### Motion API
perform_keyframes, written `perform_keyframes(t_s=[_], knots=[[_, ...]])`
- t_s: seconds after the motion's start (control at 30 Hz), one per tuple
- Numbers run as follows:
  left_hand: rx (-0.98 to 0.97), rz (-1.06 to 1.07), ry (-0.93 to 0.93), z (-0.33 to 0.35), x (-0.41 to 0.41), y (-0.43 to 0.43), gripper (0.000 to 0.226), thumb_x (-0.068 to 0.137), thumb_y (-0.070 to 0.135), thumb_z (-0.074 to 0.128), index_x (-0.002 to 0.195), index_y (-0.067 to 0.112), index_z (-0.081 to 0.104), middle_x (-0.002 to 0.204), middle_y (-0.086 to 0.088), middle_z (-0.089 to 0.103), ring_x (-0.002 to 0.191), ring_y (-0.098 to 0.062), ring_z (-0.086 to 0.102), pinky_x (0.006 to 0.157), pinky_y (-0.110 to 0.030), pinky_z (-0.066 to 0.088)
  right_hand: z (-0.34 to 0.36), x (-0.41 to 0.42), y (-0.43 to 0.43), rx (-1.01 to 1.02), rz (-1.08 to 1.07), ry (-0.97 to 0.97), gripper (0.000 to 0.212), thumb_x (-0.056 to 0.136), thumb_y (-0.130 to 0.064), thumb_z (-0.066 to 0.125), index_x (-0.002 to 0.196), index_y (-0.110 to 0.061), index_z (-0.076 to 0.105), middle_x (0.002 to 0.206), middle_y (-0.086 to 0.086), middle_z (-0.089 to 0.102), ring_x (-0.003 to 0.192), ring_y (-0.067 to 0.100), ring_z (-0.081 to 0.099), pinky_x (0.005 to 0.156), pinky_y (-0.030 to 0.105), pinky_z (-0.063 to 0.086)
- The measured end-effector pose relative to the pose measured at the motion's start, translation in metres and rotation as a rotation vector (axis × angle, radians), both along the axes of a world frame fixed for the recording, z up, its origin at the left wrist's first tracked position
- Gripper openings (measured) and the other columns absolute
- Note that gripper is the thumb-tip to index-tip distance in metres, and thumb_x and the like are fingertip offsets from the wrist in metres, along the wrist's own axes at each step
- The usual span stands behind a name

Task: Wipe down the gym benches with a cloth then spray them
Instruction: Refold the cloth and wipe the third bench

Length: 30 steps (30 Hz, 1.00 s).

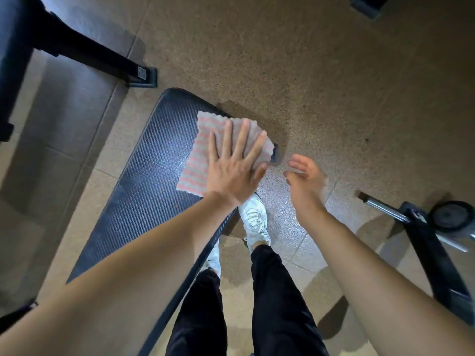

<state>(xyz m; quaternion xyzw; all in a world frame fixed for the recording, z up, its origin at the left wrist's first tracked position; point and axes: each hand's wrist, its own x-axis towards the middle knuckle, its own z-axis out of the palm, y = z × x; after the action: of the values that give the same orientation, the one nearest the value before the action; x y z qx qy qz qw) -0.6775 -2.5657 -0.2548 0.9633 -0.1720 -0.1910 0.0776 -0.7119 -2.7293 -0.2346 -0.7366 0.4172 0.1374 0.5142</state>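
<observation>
A black gym bench [144, 181] with a woven-pattern pad runs diagonally from lower left to upper centre. A pink-and-white wavy cloth [205, 140] lies flat on its far right part. My left hand [235, 160] presses on the cloth with its fingers spread, palm down. Off the bench's right edge, my right hand [305, 178] hovers over the floor, loosely curled and holding nothing. No spray bottle is in view.
A black frame leg [84, 51] of another machine stands at the upper left. At the right edge a black stand with a chrome bar [385, 209] and a wheel [452, 217] rests on the speckled floor. My white shoes [254, 222] stand beside the bench.
</observation>
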Motion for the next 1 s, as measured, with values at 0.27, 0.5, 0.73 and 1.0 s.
perform_keyframes(t_s=[0.27, 0.5, 0.73, 1.0], knots=[[-0.515, -0.052, 0.070, 0.023, 0.001, 0.029, 0.062, 0.109, 0.036, 0.034, 0.161, 0.003, 0.022, 0.170, -0.014, 0.017, 0.158, -0.032, 0.010, 0.127, -0.055, 0.012, 0.028, -0.004, 0.035, -0.133, 0.214, -0.204, 0.029, 0.090, -0.002, 0.060, 0.112, -0.019, 0.067, 0.110, -0.001, 0.066, 0.097, 0.012, 0.065, 0.079, 0.026, 0.055], [-0.115, 0.671, -0.043, 0.036, -0.034, 0.086, 0.064, 0.089, 0.031, 0.048, 0.151, 0.017, 0.045, 0.157, -0.008, 0.045, 0.146, -0.036, 0.036, 0.113, -0.056, 0.036, 0.018, -0.001, 0.090, -0.385, 0.951, -0.040, 0.096, 0.081, -0.061, 0.068, 0.158, -0.037, 0.015, 0.168, 0.006, 0.003, 0.151, 0.040, 0.003, 0.120, 0.056, 0.022], [0.067, 0.714, 0.173, 0.037, -0.058, 0.099, 0.083, 0.091, 0.046, 0.062, 0.159, 0.014, 0.028, 0.169, -0.012, 0.020, 0.153, -0.043, 0.018, 0.114, -0.065, 0.030, 0.004, 0.044, 0.069, -0.314, 0.916, -0.017, 0.097, 0.082, -0.051, 0.074, 0.159, -0.040, 0.016, 0.166, 0.014, 0.007, 0.146, 0.041, 0.019, 0.113, 0.054, 0.034], [0.101, 0.649, 0.220, 0.035, -0.056, 0.101, 0.087, 0.094, 0.053, 0.057, 0.160, 0.010, 0.021, 0.170, -0.014, 0.012, 0.153, -0.047, 0.012, 0.119, -0.066, 0.024, 0.004, 0.160, 0.004, -0.080, 1.026, 0.145, 0.025, 0.089, -0.006, 0.069, 0.066, -0.004, 0.061, 0.065, -0.003, 0.043, 0.062, 0.008, 0.037, 0.057, 0.028, 0.028]])
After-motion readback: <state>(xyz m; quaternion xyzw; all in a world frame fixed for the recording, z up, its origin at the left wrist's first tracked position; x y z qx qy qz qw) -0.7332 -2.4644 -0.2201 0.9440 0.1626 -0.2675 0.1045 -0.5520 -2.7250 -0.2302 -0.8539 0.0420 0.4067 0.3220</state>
